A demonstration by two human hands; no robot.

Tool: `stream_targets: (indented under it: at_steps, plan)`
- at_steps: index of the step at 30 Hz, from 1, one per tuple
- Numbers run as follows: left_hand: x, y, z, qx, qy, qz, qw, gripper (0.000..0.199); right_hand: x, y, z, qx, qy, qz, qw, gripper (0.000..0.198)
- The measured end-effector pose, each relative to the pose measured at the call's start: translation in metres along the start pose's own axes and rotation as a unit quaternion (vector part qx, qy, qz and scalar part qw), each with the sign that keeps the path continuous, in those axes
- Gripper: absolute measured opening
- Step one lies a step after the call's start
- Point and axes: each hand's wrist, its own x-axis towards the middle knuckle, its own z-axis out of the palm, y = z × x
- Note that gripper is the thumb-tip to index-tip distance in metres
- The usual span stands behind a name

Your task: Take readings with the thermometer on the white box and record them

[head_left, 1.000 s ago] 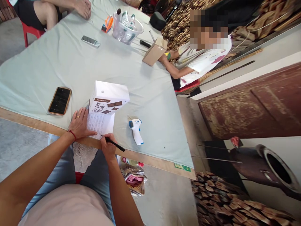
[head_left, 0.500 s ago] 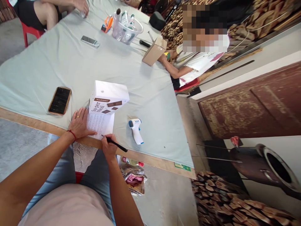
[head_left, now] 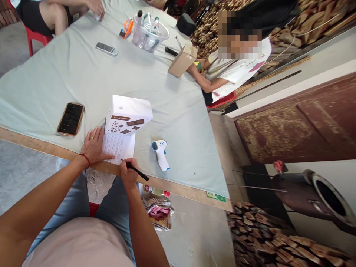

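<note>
My left hand [head_left: 95, 147] lies flat with fingers stretched out, at the left edge of a sheet of paper [head_left: 126, 144] covered in rows of small writing. A black pen [head_left: 138, 171] is gripped in my right hand [head_left: 129, 174], its tip at the lower right part of the paper. Just behind the sheet stands a white "Super Meal" box [head_left: 130, 113], which hides the paper's far end. To the right of the pen a white and blue infrared thermometer [head_left: 160, 155] lies on the cloth. Left of my left hand is a dark phone [head_left: 71, 118] in an orange-brown case.
The table has a pale green cloth [head_left: 189, 141]. Farther back are a second phone [head_left: 106, 49], an orange tool [head_left: 127, 28], a clear basket [head_left: 151, 40] of bottles and a cardboard box [head_left: 183, 60]. A person [head_left: 230, 78] sits at the right, another [head_left: 58, 18] at the far left.
The pen has shifted slightly, its back end moving a little left and down. My left hand, the paper and the box stay in place.
</note>
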Motion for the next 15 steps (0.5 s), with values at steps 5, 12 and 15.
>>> stream_targets:
  at_steps: [5, 12, 15]
  plan:
    - [-0.002, -0.007, 0.006, -0.051, 0.021, 0.011, 0.998, 0.112, -0.001, 0.001, 0.003, 0.022, 0.049, 0.052, 0.997, 0.022]
    - [0.015, 0.017, -0.017, -0.358, 0.262, -0.066, 0.894, 0.069, 0.002, -0.002, 0.009, 0.071, 0.023, 0.086, 0.993, 0.032]
    - [0.025, 0.049, -0.033, -0.545, 0.345, -0.137, 0.752, 0.040, 0.003, -0.001, 0.011, 0.075, 0.027, 0.088, 0.993, 0.032]
